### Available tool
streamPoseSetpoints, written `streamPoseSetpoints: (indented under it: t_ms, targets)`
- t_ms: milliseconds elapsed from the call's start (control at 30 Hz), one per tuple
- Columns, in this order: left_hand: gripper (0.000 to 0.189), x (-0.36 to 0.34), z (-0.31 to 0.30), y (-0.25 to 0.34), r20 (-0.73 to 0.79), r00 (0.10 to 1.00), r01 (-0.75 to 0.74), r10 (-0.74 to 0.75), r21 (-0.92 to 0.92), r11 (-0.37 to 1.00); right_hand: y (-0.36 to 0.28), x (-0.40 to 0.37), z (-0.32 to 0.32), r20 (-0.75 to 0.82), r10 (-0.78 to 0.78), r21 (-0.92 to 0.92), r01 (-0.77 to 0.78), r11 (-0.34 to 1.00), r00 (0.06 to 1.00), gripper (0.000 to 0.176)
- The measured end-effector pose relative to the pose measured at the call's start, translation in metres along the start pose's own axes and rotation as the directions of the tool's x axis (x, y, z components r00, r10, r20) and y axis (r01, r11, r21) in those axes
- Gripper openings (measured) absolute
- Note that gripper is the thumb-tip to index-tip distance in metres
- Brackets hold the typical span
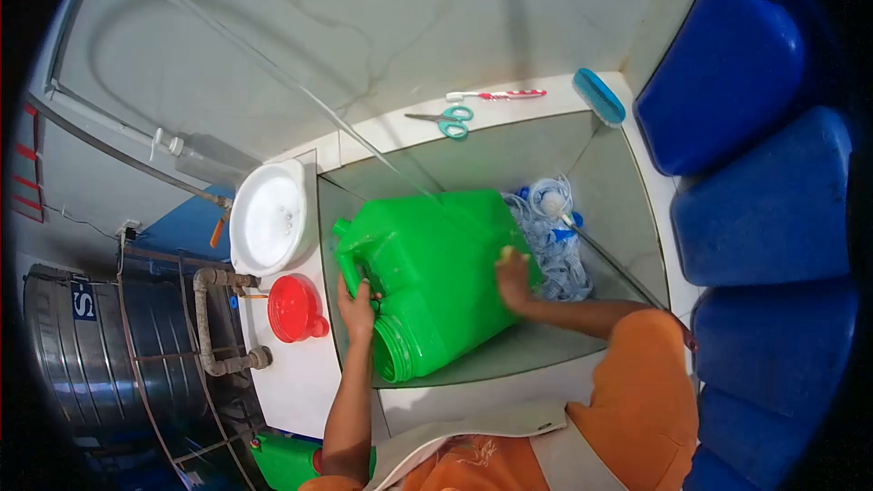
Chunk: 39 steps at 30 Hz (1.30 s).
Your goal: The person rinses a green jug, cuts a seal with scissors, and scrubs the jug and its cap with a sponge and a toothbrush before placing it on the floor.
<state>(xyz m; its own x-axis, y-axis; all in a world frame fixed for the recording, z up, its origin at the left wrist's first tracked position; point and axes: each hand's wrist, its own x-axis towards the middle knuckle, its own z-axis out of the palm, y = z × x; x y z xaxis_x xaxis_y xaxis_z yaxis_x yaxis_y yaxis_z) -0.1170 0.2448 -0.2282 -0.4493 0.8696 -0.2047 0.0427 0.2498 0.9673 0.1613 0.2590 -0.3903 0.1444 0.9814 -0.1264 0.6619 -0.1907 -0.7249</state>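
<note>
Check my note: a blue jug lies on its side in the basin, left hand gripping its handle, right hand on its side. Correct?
No: the head view shows the jug is green, not blue. It does lie on its side in the basin, left hand gripping its handle, right hand on its side.
</note>
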Motion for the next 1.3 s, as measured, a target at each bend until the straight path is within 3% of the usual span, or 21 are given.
streamPoseSetpoints:
  t_ms: [67,133,200,267,300,333,400,467,533,600,667,733,800,867,933,1000,1067,1133,1200,1233,1300]
  targets:
    - [0.038,-0.001,-0.001,0.0,-0.01,1.0,-0.022,0.023,0.003,1.0,-0.083,-0.047,-0.024,-0.092,-0.332,0.092,0.34,0.936,0.939,0.043]
    - [0.039,-0.001,-0.005,-0.004,0.005,1.0,-0.021,0.021,0.028,0.999,-0.135,-0.047,-0.03,-0.084,-0.588,0.093,0.594,0.799,0.805,0.038]
    - [0.04,0.002,-0.008,-0.008,0.016,1.0,-0.023,0.022,0.054,0.998,-0.146,0.005,-0.016,-0.123,-0.697,-0.183,0.675,0.715,0.706,0.035]
    - [0.041,0.005,-0.009,-0.009,0.05,0.996,-0.072,0.068,0.086,0.994,-0.092,0.067,0.015,-0.126,-0.547,-0.003,0.551,0.835,0.828,0.035]
    - [0.041,0.002,-0.008,-0.007,0.054,0.996,-0.076,0.071,0.087,0.993,-0.025,0.087,0.056,-0.231,-0.347,0.206,0.395,0.895,0.909,0.033]
    - [0.042,0.0,-0.006,-0.003,0.026,0.999,-0.027,0.024,0.092,0.995,0.036,0.106,0.093,-0.324,-0.128,0.44,0.269,0.857,0.937,0.031]
    - [0.042,0.003,-0.005,0.001,-0.002,1.0,0.016,-0.016,0.09,0.996,0.011,0.034,-0.006,-0.086,0.045,-0.05,-0.049,0.998,0.995,0.032]
    - [0.044,0.003,-0.005,-0.007,0.014,0.998,-0.06,0.06,0.06,0.996,0.004,-0.017,0.002,0.079,0.055,-0.228,-0.036,0.973,0.995,0.04]
    - [0.044,0.003,-0.01,-0.015,0.037,0.998,-0.055,0.053,0.046,0.997,-0.05,-0.062,0.0,0.077,-0.148,-0.032,0.151,0.988,0.986,0.05]
    - [0.044,0.005,-0.01,-0.011,0.046,0.996,-0.077,0.076,0.025,0.997,-0.118,-0.069,-0.024,0.073,-0.478,-0.063,0.482,0.874,0.876,0.051]
    - [0.044,0.0,-0.008,-0.004,0.023,0.999,-0.033,0.031,0.102,0.994,-0.155,-0.033,-0.024,-0.052,-0.634,0.001,0.635,0.773,0.772,0.047]
    - [0.044,0.0,-0.008,-0.001,0.021,0.999,-0.042,0.04,0.103,0.994,-0.155,0.029,-0.006,-0.145,-0.745,-0.204,0.717,0.667,0.652,0.04]
    - [0.044,0.0,-0.006,0.0,0.022,0.999,-0.046,0.044,0.101,0.994,-0.11,0.087,0.017,-0.125,-0.597,-0.108,0.587,0.802,0.792,0.033]
    - [0.044,0.0,-0.007,0.001,0.019,0.999,-0.045,0.043,0.14,0.989,-0.042,0.114,0.034,-0.165,-0.235,0.006,0.24,0.971,0.958,0.032]
    - [0.044,0.002,-0.009,-0.001,0.031,0.999,-0.043,0.039,0.108,0.993,-0.011,0.084,0.01,-0.122,-0.024,-0.139,0.007,0.99,0.992,0.037]
    - [0.044,0.007,-0.009,-0.002,0.046,0.998,-0.039,0.036,0.069,0.997,0.014,0.051,0.038,-0.322,0.068,-0.136,-0.118,0.984,0.944,0.043]
    - [0.044,0.01,-0.011,-0.003,0.122,0.99,-0.082,0.072,0.077,0.994,-0.012,0.014,0.036,-0.174,-0.094,-0.229,0.053,0.972,0.98,0.049]
    - [0.045,-0.001,-0.003,0.025,0.203,0.975,-0.105,0.087,0.082,0.991,-0.073,-0.009,0.035,-0.325,-0.278,0.002,0.295,0.956,0.904,0.052]
    - [0.046,-0.003,0.004,0.038,0.279,0.954,-0.138,0.11,0.082,0.987,-0.16,-0.017,-0.041,-0.247,-0.401,0.199,0.452,0.87,0.882,0.052]
    - [0.045,-0.001,0.005,0.037,0.315,0.935,-0.215,0.162,0.142,0.966,-0.183,-0.011,-0.068,-0.257,-0.399,0.198,0.452,0.87,0.88,0.052]
    - [0.044,-0.004,0.005,0.04,0.365,0.906,-0.301,0.214,0.202,0.932,-0.208,0.005,-0.102,-0.326,-0.601,0.056,0.649,0.758,0.73,0.045]
